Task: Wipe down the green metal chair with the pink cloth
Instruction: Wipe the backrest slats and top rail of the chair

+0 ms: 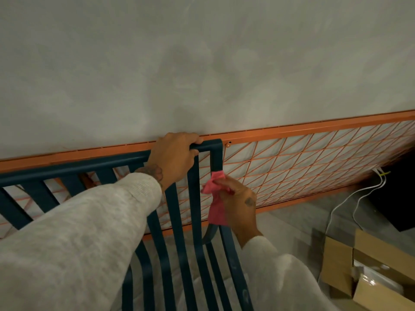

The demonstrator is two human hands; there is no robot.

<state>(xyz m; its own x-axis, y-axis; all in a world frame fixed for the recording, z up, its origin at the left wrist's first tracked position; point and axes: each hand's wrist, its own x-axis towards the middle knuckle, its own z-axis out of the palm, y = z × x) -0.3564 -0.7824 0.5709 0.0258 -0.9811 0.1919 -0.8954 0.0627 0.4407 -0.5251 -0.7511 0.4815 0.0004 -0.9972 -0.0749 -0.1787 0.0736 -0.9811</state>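
Observation:
The dark green metal chair (194, 221) fills the lower middle, its slatted back rising to a top rail near the wall. My left hand (174, 157) is wrapped around that top rail close to its right corner. My right hand (241, 206) holds the bunched pink cloth (216, 199) against the chair's right upright post, a little below the corner. Part of the cloth hangs down over the post. Grey sleeves cover both forearms and hide much of the seat.
An orange metal frame with wire mesh (310, 162) leans on the grey wall (202, 63) right behind the chair. An open cardboard box (363, 268) sits on the floor at lower right, with white cables (350, 198) trailing beside it.

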